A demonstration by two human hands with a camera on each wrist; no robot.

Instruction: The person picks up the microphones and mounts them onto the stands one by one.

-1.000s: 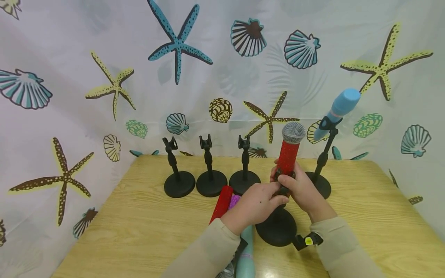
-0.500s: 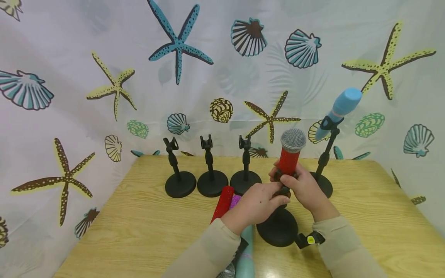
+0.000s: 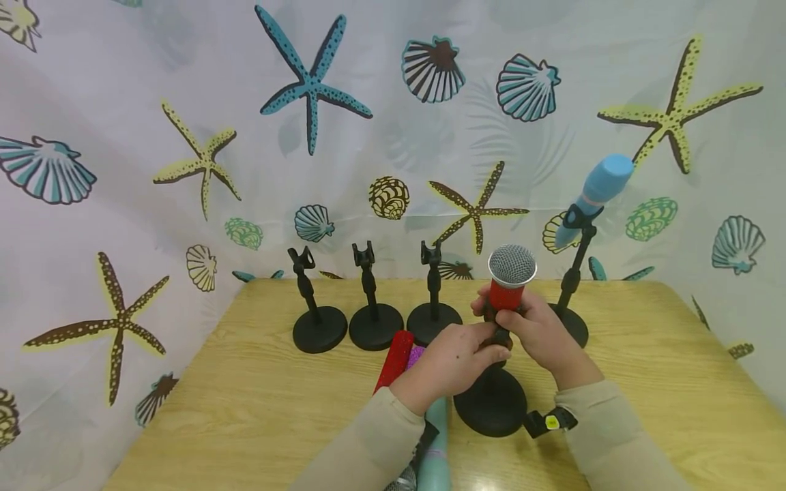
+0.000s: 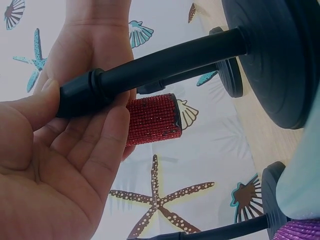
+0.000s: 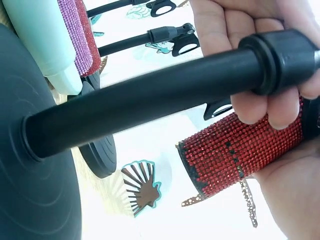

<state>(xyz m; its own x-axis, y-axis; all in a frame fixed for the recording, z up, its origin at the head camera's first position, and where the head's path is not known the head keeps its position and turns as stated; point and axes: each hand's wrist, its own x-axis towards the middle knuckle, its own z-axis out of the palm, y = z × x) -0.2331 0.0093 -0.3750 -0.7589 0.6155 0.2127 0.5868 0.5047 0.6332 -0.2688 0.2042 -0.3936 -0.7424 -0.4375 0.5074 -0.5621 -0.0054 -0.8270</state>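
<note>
Red microphone (image 3: 511, 274) has dipped in right hand (image 3: 543, 335)

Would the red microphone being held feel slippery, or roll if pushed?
The red microphone probably isn't slippery: its handle looks covered in beads. Laid flat, it could roll, being round, though its wider head might make it curve.

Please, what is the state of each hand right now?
Left hand: closed, holding the black, round-based microphone stand.
Right hand: closed, holding the silver-headed, red beaded microphone.
</note>
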